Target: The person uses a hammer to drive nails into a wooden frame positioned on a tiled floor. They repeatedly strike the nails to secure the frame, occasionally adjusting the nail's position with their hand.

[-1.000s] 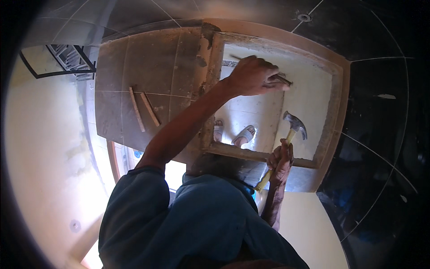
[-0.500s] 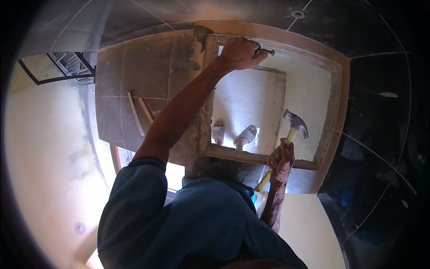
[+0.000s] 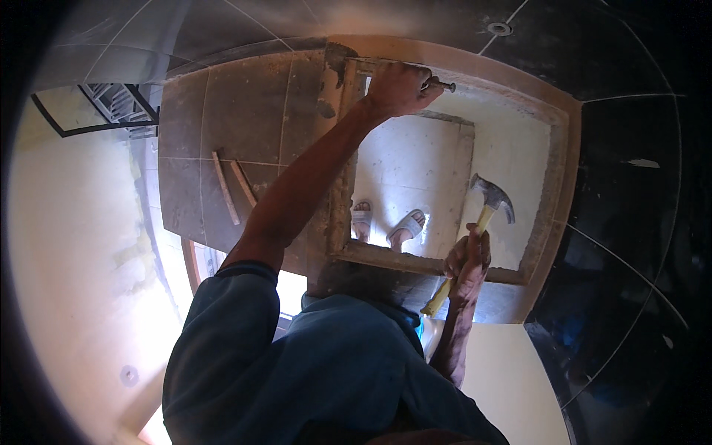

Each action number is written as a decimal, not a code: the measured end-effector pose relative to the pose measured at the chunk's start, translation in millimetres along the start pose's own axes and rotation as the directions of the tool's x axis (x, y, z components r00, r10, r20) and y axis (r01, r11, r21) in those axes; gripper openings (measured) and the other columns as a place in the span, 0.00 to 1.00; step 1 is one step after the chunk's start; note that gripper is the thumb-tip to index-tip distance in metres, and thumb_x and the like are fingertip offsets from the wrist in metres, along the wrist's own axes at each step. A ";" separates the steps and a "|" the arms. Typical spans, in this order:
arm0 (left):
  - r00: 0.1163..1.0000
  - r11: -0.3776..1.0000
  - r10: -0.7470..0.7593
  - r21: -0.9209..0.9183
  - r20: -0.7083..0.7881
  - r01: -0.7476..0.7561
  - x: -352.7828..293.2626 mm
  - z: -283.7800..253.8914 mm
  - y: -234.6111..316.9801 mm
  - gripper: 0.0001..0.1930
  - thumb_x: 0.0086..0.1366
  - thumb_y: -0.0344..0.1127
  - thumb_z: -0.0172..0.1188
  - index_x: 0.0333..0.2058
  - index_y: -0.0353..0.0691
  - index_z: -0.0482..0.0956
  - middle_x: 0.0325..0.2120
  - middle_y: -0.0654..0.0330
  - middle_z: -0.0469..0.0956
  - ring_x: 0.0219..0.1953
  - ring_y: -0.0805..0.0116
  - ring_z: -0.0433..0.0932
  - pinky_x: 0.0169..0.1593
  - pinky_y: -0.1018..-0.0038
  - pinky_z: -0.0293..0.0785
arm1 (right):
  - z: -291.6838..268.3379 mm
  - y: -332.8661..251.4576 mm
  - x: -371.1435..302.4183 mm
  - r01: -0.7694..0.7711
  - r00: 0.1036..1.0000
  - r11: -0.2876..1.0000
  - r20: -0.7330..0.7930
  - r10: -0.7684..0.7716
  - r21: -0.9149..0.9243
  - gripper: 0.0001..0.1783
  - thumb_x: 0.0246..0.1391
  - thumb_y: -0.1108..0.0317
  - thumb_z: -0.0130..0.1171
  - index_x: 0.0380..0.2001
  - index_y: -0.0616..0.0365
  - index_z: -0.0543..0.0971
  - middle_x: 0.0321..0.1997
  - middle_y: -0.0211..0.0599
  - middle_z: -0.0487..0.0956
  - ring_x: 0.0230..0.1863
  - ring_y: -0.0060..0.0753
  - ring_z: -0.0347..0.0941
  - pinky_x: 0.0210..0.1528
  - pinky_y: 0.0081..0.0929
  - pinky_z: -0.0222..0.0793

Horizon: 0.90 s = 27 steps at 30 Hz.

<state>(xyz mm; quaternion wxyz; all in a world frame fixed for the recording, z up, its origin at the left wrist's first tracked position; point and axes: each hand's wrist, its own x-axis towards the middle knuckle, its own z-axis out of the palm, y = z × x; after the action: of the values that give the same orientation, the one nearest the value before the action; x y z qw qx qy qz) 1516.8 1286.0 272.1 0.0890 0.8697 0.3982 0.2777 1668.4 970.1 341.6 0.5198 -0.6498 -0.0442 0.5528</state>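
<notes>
though apart, hammer (image 3: 491, 196), rod (image 3: 445, 84) in hands (image 3: 399, 87) (image 3: 468, 262)

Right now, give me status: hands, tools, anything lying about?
Left hand gripping metal rod near far edge of opening. Right hand holding hammer, apart from rod. Two sticks on tiles, left of opening.

Two strips (image 3: 225, 187) are lying on the tabletop (image 3: 245, 96), left of the opening (image 3: 426, 260). A rod (image 3: 447, 86) is hovering by the opening's far edge, a hammer (image 3: 493, 196) toward its near right, sandals (image 3: 407, 226) below.
</notes>
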 end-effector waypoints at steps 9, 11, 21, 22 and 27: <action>0.986 0.996 -0.078 -0.038 0.150 0.085 9.1 -1.7 -2.6 0.18 0.63 0.50 0.66 0.31 0.39 0.84 0.34 0.51 0.84 0.35 0.49 0.84 0.40 0.53 0.80 | 81.7 -29.2 54.3 0.387 0.922 0.879 -0.110 -0.371 0.278 0.19 0.74 0.49 0.47 0.53 0.52 0.71 0.18 0.21 0.60 0.12 0.15 0.54 0.12 0.19 0.49; 0.994 0.998 -0.046 -0.037 0.101 0.050 9.4 2.2 -2.6 0.17 0.63 0.50 0.66 0.31 0.40 0.85 0.30 0.53 0.84 0.33 0.50 0.84 0.39 0.54 0.81 | 108.2 -27.5 66.8 0.402 0.914 0.848 -0.104 -0.391 0.346 0.18 0.74 0.50 0.47 0.52 0.52 0.70 0.19 0.21 0.60 0.12 0.14 0.54 0.12 0.19 0.49; 0.994 0.999 0.004 -0.034 0.106 0.000 1.6 18.5 -11.2 0.17 0.63 0.54 0.64 0.31 0.46 0.87 0.22 0.56 0.83 0.27 0.54 0.85 0.36 0.56 0.82 | 108.9 -35.9 70.5 0.147 0.981 0.988 0.122 -0.152 0.051 0.14 0.74 0.50 0.48 0.46 0.49 0.70 0.18 0.19 0.60 0.13 0.12 0.54 0.12 0.18 0.50; 0.998 0.999 0.012 -0.035 0.069 -0.010 0.8 22.9 -14.4 0.17 0.63 0.54 0.64 0.31 0.46 0.87 0.22 0.56 0.83 0.27 0.55 0.85 0.35 0.56 0.82 | 103.4 -38.6 71.2 0.190 0.975 0.979 0.104 -0.197 0.077 0.14 0.73 0.50 0.49 0.46 0.48 0.70 0.18 0.19 0.60 0.13 0.12 0.54 0.12 0.18 0.50; 0.995 0.994 0.071 0.076 0.075 -0.077 -2.0 25.6 -14.5 0.18 0.62 0.57 0.65 0.30 0.48 0.87 0.21 0.57 0.83 0.26 0.56 0.84 0.34 0.56 0.82 | 103.7 -19.3 78.4 0.242 0.968 0.943 0.014 -0.252 0.229 0.14 0.73 0.50 0.50 0.45 0.47 0.70 0.18 0.18 0.59 0.13 0.12 0.53 0.12 0.18 0.50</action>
<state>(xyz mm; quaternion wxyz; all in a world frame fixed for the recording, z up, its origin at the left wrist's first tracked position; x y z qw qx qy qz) 1520.6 1295.9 244.6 0.0587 0.8962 0.3728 0.2331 1629.2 1093.4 318.6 0.6543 -0.5638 -0.0735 0.4986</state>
